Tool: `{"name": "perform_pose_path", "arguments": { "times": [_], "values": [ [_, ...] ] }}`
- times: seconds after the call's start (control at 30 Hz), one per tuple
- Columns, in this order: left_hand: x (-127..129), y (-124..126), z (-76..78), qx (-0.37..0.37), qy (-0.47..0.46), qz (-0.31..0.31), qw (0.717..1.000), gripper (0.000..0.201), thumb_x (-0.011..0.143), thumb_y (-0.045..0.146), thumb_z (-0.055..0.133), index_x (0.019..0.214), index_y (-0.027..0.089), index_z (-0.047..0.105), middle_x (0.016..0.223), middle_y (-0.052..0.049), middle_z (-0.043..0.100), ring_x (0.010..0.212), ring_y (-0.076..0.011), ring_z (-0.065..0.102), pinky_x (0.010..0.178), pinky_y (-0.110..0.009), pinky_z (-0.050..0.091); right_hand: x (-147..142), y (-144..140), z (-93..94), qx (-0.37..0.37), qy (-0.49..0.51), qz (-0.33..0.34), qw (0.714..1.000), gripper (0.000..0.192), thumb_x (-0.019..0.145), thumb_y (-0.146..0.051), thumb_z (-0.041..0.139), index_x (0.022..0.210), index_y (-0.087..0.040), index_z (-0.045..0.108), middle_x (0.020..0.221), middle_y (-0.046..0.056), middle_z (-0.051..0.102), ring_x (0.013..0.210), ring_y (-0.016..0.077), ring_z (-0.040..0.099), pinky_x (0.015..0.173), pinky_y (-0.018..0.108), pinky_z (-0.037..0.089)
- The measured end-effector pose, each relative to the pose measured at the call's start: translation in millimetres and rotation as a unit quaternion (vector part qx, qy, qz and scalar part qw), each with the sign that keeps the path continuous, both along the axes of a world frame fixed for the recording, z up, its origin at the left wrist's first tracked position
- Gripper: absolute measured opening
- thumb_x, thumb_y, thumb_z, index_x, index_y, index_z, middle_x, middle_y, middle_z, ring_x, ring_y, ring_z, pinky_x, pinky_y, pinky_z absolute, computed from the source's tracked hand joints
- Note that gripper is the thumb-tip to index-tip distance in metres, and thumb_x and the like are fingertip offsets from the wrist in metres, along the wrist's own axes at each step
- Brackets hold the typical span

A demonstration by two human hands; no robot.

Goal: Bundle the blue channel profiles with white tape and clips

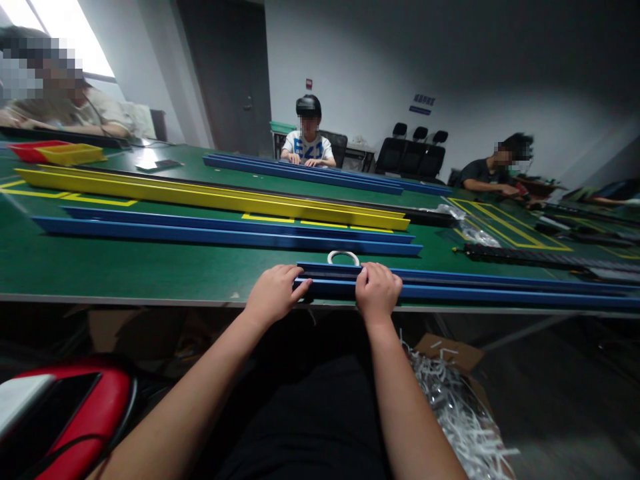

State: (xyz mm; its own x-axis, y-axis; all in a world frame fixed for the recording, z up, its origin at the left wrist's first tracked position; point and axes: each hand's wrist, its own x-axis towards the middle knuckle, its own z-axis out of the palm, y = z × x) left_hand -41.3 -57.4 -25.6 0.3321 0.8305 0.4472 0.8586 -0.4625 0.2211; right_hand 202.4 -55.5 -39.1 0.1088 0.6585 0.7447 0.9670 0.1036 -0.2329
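My left hand [274,291] is curled over the near end of the blue rail [450,285], fingers wrapped on its tip, and my right hand [377,290] grips the same rail just beside it, fingers folded over the top edge. The rail lies along the front edge of the green desk [125,267] and runs off to my right. Just behind my hands a small white ring [343,255] rests on the desk. Further back lie two more long blue rails [225,233] and a yellow rail [210,195], side by side, well apart from my hands. At the far left, a red tray [27,150] and a yellow tray [70,154] sit together; I cannot tell what they hold. Below the desk to my right, a cardboard box [450,350] is full of white shredded strips [460,413]. Three people sit at the far side.
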Motion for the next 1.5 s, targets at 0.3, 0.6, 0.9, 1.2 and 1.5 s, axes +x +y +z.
{"name": "perform_pose_path", "arguments": {
  "times": [0.3,0.6,0.9,1.2,1.5],
  "values": [
    [1.0,-0.7,1.6,-0.007,-0.011,-0.006,1.000,0.043,0.093,0.053,0.037,0.105,0.022,0.065,0.109,-0.009,0.068,0.106,-0.0244,0.059,0.094,-0.038,0.044,0.3,0.6,-0.1,0.002,-0.005,-0.001,1.000,0.029,0.092,-0.025,0.040,0.101,-0.021,0.068,0.103,0.007,0.070,0.108,0.0221,0.054,0.092,0.038,0.028],
    [1.2,-0.5,2.2,-0.007,-0.004,-0.006,1.000,0.042,0.094,0.053,0.037,0.103,0.023,0.065,0.107,-0.009,0.068,0.105,-0.0245,0.059,0.093,-0.038,0.044,1.5,1.7,-2.0,0.003,0.000,0.004,1.000,0.029,0.093,-0.026,0.041,0.101,-0.020,0.068,0.103,0.008,0.069,0.108,0.0228,0.054,0.093,0.038,0.026],
    [1.3,-1.0,2.7,-0.006,-0.013,-0.011,1.000,0.042,0.094,0.052,0.037,0.101,0.022,0.065,0.106,-0.009,0.068,0.104,-0.0241,0.059,0.091,-0.037,0.044,0.9,0.9,-0.8,0.000,-0.002,0.001,1.000,0.029,0.093,-0.025,0.040,0.101,-0.021,0.068,0.104,0.008,0.069,0.108,0.0222,0.054,0.093,0.038,0.026],
    [0.9,-0.6,0.8,-0.005,-0.011,-0.011,1.000,0.041,0.094,0.052,0.037,0.100,0.022,0.065,0.105,-0.009,0.068,0.102,-0.0241,0.059,0.090,-0.037,0.044,1.2,1.2,-1.2,-0.005,0.001,0.002,1.000,0.029,0.094,-0.026,0.040,0.102,-0.020,0.068,0.105,0.007,0.069,0.108,0.0218,0.054,0.094,0.038,0.025],
    [0.5,0.1,1.0,-0.001,-0.003,-0.007,1.000,0.042,0.094,0.053,0.036,0.101,0.022,0.064,0.105,-0.009,0.068,0.102,-0.0241,0.059,0.091,-0.037,0.043,0.4,0.0,0.0,-0.006,-0.002,0.001,1.000,0.029,0.094,-0.025,0.040,0.102,-0.020,0.068,0.106,0.008,0.069,0.110,0.0225,0.054,0.094,0.038,0.026]
  ]
}}
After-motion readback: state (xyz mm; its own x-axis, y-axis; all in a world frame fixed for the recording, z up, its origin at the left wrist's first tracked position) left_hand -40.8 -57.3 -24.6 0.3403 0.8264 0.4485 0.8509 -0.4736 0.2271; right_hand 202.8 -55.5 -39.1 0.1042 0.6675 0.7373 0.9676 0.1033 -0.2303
